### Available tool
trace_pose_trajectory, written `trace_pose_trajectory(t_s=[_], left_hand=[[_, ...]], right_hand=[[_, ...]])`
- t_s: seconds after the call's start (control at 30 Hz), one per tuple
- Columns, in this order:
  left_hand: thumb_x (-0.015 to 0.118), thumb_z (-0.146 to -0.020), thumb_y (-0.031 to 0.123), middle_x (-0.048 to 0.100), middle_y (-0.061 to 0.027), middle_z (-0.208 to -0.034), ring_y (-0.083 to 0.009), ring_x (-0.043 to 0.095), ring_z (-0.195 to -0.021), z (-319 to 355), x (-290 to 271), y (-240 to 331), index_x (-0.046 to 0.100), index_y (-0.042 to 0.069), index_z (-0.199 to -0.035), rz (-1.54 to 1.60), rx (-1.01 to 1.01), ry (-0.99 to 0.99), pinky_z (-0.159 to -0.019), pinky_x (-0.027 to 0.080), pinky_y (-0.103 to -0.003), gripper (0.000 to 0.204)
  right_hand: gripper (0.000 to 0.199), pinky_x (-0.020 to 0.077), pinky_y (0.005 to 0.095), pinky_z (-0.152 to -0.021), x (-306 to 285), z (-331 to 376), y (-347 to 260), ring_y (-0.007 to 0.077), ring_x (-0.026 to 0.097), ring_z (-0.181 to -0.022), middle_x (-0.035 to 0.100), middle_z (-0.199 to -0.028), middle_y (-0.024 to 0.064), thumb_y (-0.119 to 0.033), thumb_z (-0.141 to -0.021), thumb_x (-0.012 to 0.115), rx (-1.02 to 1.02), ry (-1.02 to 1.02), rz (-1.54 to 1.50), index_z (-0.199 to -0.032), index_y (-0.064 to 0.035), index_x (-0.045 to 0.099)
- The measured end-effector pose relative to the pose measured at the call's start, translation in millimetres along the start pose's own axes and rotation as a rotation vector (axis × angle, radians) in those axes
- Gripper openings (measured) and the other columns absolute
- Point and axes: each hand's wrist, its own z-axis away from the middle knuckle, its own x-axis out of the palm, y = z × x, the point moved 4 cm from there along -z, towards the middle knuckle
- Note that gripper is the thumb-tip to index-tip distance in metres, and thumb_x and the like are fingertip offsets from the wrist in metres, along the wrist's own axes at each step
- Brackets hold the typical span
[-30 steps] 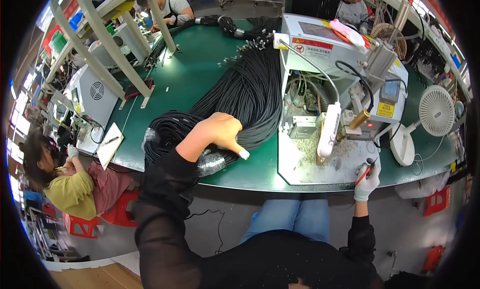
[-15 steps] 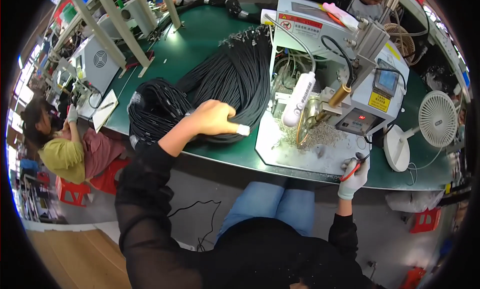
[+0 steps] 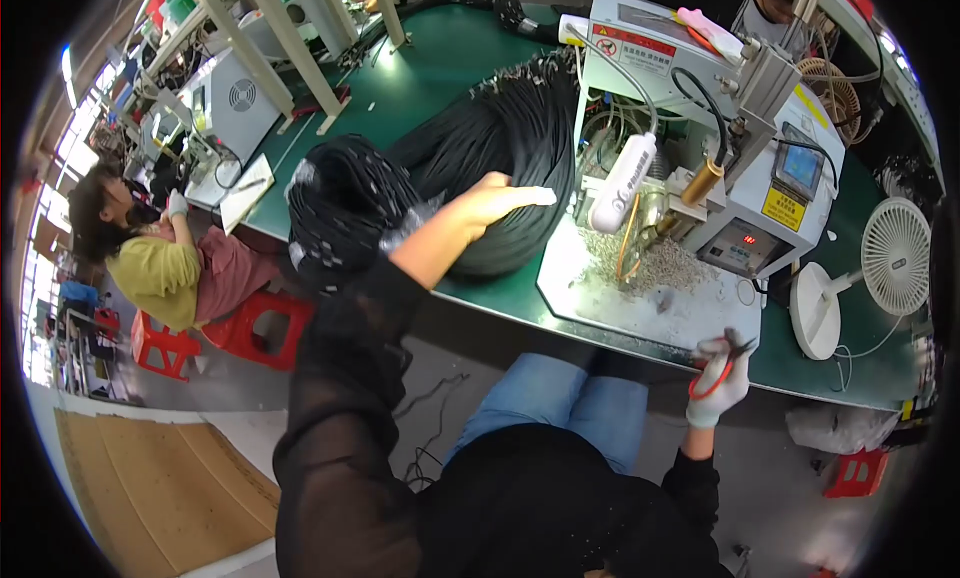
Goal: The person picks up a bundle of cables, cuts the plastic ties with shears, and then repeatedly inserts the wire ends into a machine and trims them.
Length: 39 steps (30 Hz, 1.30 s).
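My left hand (image 3: 487,206) is bare, with a white wrap on one outstretched finger. It reaches over a large bundle of black cables (image 3: 530,118), and its other fingers are partly hidden. A coiled bunch of black cables (image 3: 345,203) lies to the left of this hand. At the table's front edge, my right hand (image 3: 722,386) wears a white glove. It is closed on red-handled cutters (image 3: 711,380), whose dark jaws point up and right. Ahead of that hand stands a bench machine (image 3: 735,203) with a brass-coloured cylinder and a lit red display.
Small metallic scraps (image 3: 640,268) cover part of the machine's metal plate (image 3: 600,303). A white fan (image 3: 893,258) stands to the right on the green table (image 3: 455,58). At the left, a co-worker (image 3: 165,263) sits by a red stool (image 3: 262,328) and another grey machine (image 3: 225,98).
The view has shifted, moving the scene right in the picture. My left hand has moved farther over the bundle, its wrapped finger now pointing right. My right hand has turned the cutters upward.
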Motion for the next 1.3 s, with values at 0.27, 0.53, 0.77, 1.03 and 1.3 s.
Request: trace_pose_trajectory(t_s=[0.27,0.53,0.77,1.03,1.3], left_hand=[[0.065,-0.085,0.015,0.066,-0.011,-0.105,-0.0202,0.064,-0.097,30.8,-7.9,-9.1,0.062,-0.004,-0.11,0.958,0.156,0.096,-0.084,0.051,-0.032,0.031],[0.057,-0.09,0.015,0.064,-0.0105,-0.105,-0.0181,0.061,-0.09,17.1,-14.2,-21.3,0.059,-0.002,-0.107,1.113,0.214,0.198,-0.078,0.05,-0.033,0.025],[0.053,-0.093,0.022,0.062,-0.0062,-0.093,-0.0123,0.054,-0.073,35.1,-19.1,2.6,0.059,0.004,-0.099,1.255,0.297,0.009,-0.073,0.046,-0.029,0.02],[0.049,-0.094,0.022,0.049,0.0012,-0.076,-0.0104,0.042,-0.063,34.9,-40.4,-5.1,0.055,0.009,-0.103,1.417,0.517,-0.465,-0.066,0.036,-0.026,0.017],[0.049,-0.093,0.019,0.045,0.0029,-0.075,-0.012,0.044,-0.072,58.9,-50.9,-4.4,0.053,0.012,-0.1,1.416,0.484,-0.235,-0.077,0.037,-0.029,0.011]], right_hand=[[0.03,0.0504,0.0365,-0.071,126.0,30.8,-116.9,0.0299,0.059,-0.082,0.06,-0.096,0.0144,-0.01,-0.057,0.068,-0.483,-0.821,0.315,-0.087,-0.006,0.068],[0.023,0.0478,0.0346,-0.083,225.6,14.2,-126.8,0.0268,0.059,-0.096,0.06,-0.111,0.0186,-0.002,-0.07,0.063,-0.303,-0.694,-0.107,-0.093,-0.0003,0.064],[0.024,0.0475,0.0323,-0.081,235.1,15.6,-109.2,0.0229,0.06,-0.092,0.06,-0.108,0.0181,-0.003,-0.08,0.058,-0.207,-0.614,-0.004,-0.103,0.0037,0.061],[0.028,0.0462,0.0252,-0.076,266.6,12.8,-78.0,0.0116,0.057,-0.079,0.062,-0.092,0.0069,-0.011,-0.092,0.056,0.104,-0.711,-0.252,-0.116,0.0022,0.056],[0.029,0.0493,0.031,-0.086,292.6,6.3,-103.0,0.02,0.062,-0.094,0.064,-0.107,0.014,-0.018,-0.097,0.049,0.256,-0.559,-0.447,-0.109,0.0057,0.058]])
